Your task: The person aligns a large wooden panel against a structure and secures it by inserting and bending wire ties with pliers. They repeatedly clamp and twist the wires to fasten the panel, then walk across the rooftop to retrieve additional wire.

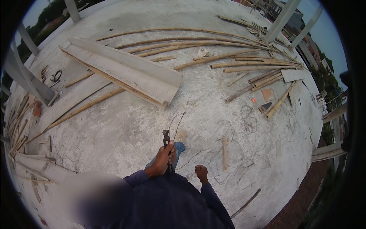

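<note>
My left hand [162, 160] is wrapped round dark metal pincers [166, 136], whose rounded head points up and away from me. A thin bent wire [184, 113] rises beside the pincers, its loop standing out past the fingers; its lower end is hidden at the hand. My right hand [201, 173] hangs to the right, lower than the left, with its fingers curled closed. Whether anything is inside that fist does not show. Below the left hand, a blue trouser leg [179, 148] and a pale shoe [181, 135] are partly visible on the concrete floor [129, 141].
A long trough-shaped formwork piece [126, 72] lies ahead to the left. Bamboo poles [183, 39] stretch across the far floor, with shorter ones [267, 78] at right. Tangled wire [249, 118] and a wooden stick [225, 152] lie right of me. Concrete columns [282, 21] stand near the slab edges.
</note>
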`<state>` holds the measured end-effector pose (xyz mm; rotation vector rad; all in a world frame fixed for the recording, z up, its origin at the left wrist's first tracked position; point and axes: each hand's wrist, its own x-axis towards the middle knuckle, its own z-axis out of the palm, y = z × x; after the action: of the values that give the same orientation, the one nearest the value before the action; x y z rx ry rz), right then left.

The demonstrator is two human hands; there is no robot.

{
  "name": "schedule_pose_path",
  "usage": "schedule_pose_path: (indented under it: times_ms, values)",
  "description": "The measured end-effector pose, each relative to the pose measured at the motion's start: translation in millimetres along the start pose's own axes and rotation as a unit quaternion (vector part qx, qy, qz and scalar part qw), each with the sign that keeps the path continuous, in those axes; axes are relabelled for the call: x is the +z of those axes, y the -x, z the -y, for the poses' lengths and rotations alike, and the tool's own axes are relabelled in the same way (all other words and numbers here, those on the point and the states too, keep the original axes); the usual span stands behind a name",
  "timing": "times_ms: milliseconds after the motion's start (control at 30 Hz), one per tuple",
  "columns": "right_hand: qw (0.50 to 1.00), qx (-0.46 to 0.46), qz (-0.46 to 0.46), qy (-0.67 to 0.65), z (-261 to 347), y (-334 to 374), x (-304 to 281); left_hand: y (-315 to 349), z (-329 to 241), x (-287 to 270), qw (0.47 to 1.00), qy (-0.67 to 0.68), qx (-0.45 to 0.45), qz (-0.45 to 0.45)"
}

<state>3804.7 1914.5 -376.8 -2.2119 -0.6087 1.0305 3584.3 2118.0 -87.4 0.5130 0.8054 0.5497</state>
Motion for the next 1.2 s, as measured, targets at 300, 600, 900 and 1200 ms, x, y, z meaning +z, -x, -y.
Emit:
schedule_pose_path:
  times_ms: [300,600,900,1200]
  values:
    - [0.967,0.028,0.081,0.238,-24,-64,-56,-208,-132,102,0.999,0.012,0.020,0.048]
    - [0.993,0.117,-0.003,0.020,118,-268,-99,-366,-230,140,0.994,0.067,0.087,0.008]
    - [0.970,-0.031,0.126,0.206,257,-570,-173,-565,-374,149,0.930,0.182,0.286,-0.141]
    - [0.944,-0.142,0.105,0.278,546,-923,-257,-616,-476,162,0.854,0.246,0.390,-0.243]
